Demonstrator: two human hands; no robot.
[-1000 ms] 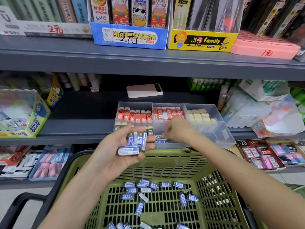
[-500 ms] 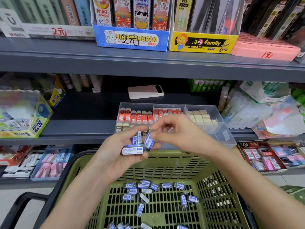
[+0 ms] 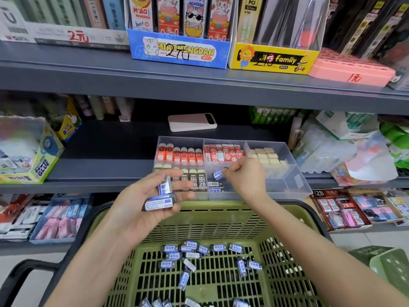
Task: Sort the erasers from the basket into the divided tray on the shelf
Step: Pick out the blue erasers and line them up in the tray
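Note:
A green basket (image 3: 223, 220) sits in front of me with several blue-and-white wrapped erasers (image 3: 203, 251) loose on its floor. My left hand (image 3: 143, 209) holds a few of these erasers (image 3: 164, 191) above the basket's far rim. My right hand (image 3: 245, 176) pinches one blue eraser (image 3: 218, 173) over the front middle compartment of the clear divided tray (image 3: 294, 176) on the shelf. A few blue erasers (image 3: 215, 187) lie in that compartment. Other compartments hold red, brown and cream erasers.
A pink power bank (image 3: 192, 122) lies behind the tray on the grey shelf (image 3: 106, 151). A glue display box (image 3: 28, 151) stands at the left, plastic packs (image 3: 336, 151) at the right. Lower shelves hold more eraser trays.
My right hand took one blue eraser from the stack in my left hand and carried it right and forward over the tray. The left hand stayed in place.

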